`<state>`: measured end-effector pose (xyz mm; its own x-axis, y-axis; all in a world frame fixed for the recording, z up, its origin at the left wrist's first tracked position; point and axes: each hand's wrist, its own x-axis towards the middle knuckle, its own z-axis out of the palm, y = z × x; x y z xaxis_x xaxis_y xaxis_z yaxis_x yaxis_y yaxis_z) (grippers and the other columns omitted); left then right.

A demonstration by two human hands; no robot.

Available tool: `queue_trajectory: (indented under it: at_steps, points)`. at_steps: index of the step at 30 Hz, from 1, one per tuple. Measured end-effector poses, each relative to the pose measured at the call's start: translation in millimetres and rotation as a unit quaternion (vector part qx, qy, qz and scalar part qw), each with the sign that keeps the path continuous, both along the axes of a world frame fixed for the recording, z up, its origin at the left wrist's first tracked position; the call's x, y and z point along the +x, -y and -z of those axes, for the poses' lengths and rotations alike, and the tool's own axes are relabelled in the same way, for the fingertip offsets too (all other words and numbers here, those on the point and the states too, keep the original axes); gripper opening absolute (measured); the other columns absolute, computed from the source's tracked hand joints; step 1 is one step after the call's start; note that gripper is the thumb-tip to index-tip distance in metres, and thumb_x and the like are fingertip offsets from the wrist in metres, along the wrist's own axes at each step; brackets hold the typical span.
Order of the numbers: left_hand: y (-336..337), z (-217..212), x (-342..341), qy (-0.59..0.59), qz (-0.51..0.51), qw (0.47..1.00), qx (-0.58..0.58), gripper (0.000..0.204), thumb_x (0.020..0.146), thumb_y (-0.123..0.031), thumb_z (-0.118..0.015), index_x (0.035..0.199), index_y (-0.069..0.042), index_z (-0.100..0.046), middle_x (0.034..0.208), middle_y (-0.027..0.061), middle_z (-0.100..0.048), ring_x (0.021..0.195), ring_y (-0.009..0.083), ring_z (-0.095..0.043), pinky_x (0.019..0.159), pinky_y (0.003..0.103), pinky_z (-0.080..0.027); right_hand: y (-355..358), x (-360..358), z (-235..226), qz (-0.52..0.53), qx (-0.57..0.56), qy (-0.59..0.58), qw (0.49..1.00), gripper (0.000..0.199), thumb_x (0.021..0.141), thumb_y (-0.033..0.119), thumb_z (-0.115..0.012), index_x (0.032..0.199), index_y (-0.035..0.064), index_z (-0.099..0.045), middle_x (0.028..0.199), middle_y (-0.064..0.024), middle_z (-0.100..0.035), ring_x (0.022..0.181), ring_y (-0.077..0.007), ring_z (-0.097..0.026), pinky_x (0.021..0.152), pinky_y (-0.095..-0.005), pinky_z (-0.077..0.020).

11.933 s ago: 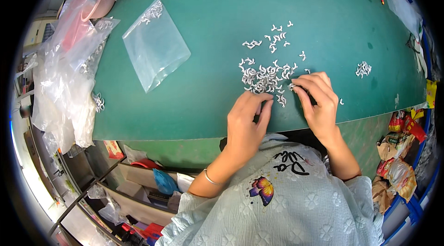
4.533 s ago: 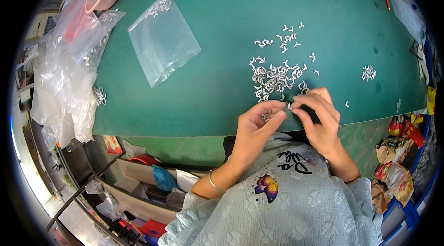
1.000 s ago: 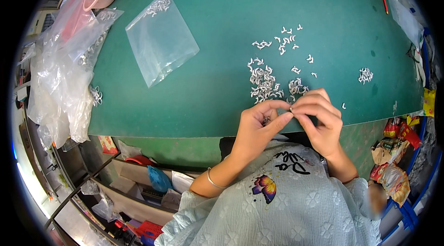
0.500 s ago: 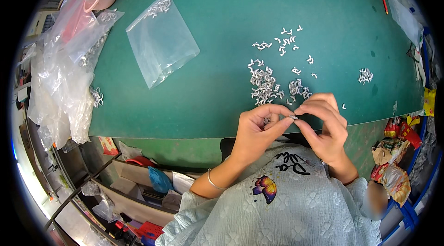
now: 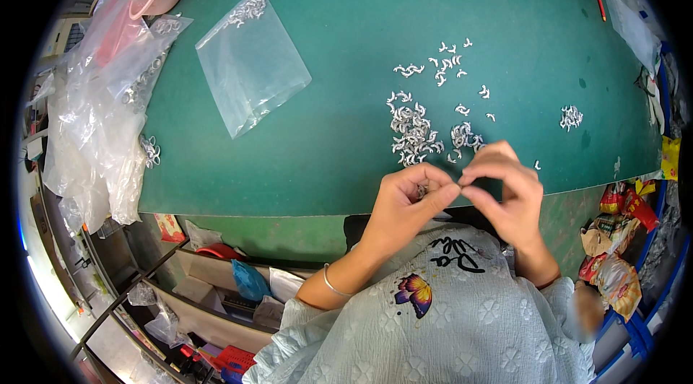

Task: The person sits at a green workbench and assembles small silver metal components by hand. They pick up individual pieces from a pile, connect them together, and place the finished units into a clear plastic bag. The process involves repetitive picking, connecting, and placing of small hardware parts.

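- The left hand [image 5: 404, 200] and right hand [image 5: 505, 193] meet fingertip to fingertip at the near edge of the green tabletop [image 5: 346, 95].
- The left hand is curled around a few small silver metal pieces [image 5: 421, 188]; the right hand pinches at the same spot, its catch too small to tell.
- The main pile of silver pieces [image 5: 413, 135] lies just beyond the hands.
- A clear plastic bag [image 5: 249, 59] lies well away, beyond the left hand.

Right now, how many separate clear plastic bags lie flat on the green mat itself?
1: the flat bag lies at the mat's upper left, a few small white parts inside its top corner. More bags are heaped past the left edge; their number is unclear.
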<state>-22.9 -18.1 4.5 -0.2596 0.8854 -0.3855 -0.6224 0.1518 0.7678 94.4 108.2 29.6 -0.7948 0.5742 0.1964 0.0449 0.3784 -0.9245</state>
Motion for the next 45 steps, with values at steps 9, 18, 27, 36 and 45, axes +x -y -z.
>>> queue_trajectory:
  at_steps: [9, 18, 27, 36, 45]
  points:
    - [-0.5, 0.8, -0.5, 0.181, 0.02, 0.983, 0.006, 0.009, 0.088, -0.007, -0.049, 0.079, -0.005, -0.046, 0.072, 0.0065, -0.051, 0.057, 0.011, -0.044, 0.049, 0.022, -0.033, -8.1, -19.7, 24.6, 0.101, 0.243, 0.132, 0.956, 0.021, 0.066, 0.003, -0.07, 0.086, 0.0042, -0.064, 0.082, -0.0062, -0.062, 0.079, -0.0242, -0.053, 0.071, -0.0333, -0.0378]
    - [-2.5, 1.0, 6.7, -0.009, -0.024, 0.999, -0.035, 0.014, 0.09, -0.011, -0.052, 0.098, 0.0, -0.057, 0.076, 0.0043, -0.056, 0.058, 0.0074, -0.044, 0.051, 0.021, -0.034, -3.6, -8.8, 20.0, 0.127, -0.082, 0.043, 0.988, 0.02, 0.069, -0.006, -0.067, 0.087, 0.0015, -0.063, 0.079, -0.0059, -0.062, 0.071, -0.0169, -0.053, 0.067, -0.0275, -0.0397]
    - [-2.3, 3.5, 5.8, 0.114, -0.037, 0.993, -0.004, 0.015, 0.089, -0.01, -0.055, 0.096, 0.002, -0.06, 0.076, 0.0043, -0.058, 0.058, 0.0056, -0.041, 0.05, 0.02, -0.031, 1.5, -2.9, 10.5, 0.007, 0.036, -0.058, 0.998, 0.019, 0.064, -0.005, -0.071, 0.081, -0.0025, -0.063, 0.079, -0.0112, -0.064, 0.074, -0.0239, -0.058, 0.067, -0.0322, -0.0446]
    - [-1.5, -6.3, 4.9, 0.023, -0.061, 0.998, 0.01, 0.012, 0.083, 0.002, -0.058, 0.095, 0.003, -0.06, 0.083, 0.0067, -0.059, 0.067, 0.007, -0.048, 0.057, 0.021, -0.037, 4.4, -0.6, 8.4, 0.011, 0.016, -0.069, 0.997, 0.026, 0.064, -0.006, -0.072, 0.088, -0.0026, -0.062, 0.083, -0.0117, -0.065, 0.077, -0.0245, -0.058, 0.069, -0.0335, -0.0443]
    - [-1.0, -5.9, 10.1, -0.116, -0.087, 0.988, 0.047, 0.016, 0.08, 0.008, -0.059, 0.094, 0.002, -0.061, 0.086, 0.0032, -0.056, 0.066, 0.0039, -0.046, 0.056, 0.018, -0.037, 0.8, 2.3, 8.4, 0.008, 0.026, -0.062, 0.998, 0.024, 0.065, -0.007, -0.071, 0.086, -0.0025, -0.062, 0.08, -0.0101, -0.065, 0.076, -0.0232, -0.057, 0.069, -0.033, -0.044]
